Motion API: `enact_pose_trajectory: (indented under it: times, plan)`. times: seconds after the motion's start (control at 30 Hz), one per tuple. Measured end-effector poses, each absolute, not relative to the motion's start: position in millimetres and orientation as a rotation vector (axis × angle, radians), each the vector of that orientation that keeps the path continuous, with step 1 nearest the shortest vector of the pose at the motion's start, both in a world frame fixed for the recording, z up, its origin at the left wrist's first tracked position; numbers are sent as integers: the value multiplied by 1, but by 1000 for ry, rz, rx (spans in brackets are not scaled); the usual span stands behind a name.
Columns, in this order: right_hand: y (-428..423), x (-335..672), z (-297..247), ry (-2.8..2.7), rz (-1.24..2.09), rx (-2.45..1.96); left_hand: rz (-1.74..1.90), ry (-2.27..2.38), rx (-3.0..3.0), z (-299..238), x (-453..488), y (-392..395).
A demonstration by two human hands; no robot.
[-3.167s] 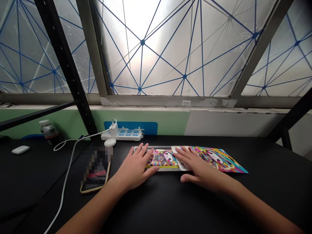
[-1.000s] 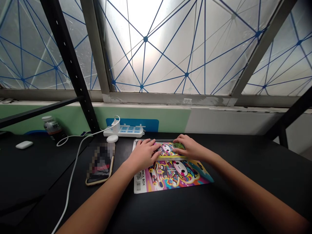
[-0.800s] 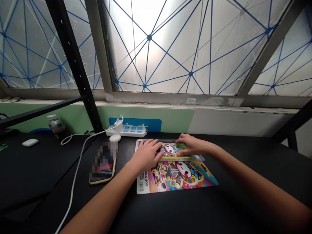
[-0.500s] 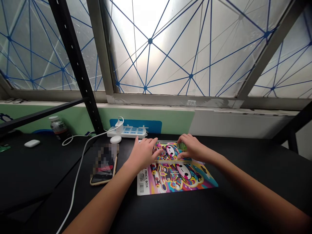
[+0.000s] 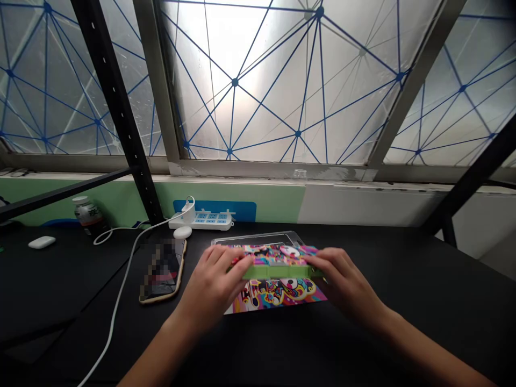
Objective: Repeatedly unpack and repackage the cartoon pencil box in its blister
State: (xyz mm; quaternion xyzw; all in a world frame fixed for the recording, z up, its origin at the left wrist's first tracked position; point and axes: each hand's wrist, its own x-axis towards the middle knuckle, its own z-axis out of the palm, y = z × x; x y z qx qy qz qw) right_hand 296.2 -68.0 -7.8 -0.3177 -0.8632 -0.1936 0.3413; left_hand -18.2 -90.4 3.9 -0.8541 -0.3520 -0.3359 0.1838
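Observation:
Both of my hands grip a pencil box with a colourful cartoon lid and a light green side facing me. My left hand is closed on its left end, and my right hand is closed on its right end. The box is raised over a printed card, which lies on the desk and shows the same cartoon art. Behind the box, a clear plastic packaging tray lies on the desk, its front part hidden by the box and my fingers.
A phone lies left of my left hand. Behind it are a round white object and a power strip. A white cable crosses the black desk. Farther left are a white case and a bottle.
The pencil box has come up out of the clear tray and towards me, held in both hands. The tray now shows behind it. The view has shifted slightly right.

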Motion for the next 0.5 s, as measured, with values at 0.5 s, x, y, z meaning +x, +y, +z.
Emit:
enact_pose_trajectory:
  times: [0.5]
  plan:
    - [-88,312,-48,-2476,41,-1028,-904,-1933,-2744,-54,-32,-126]
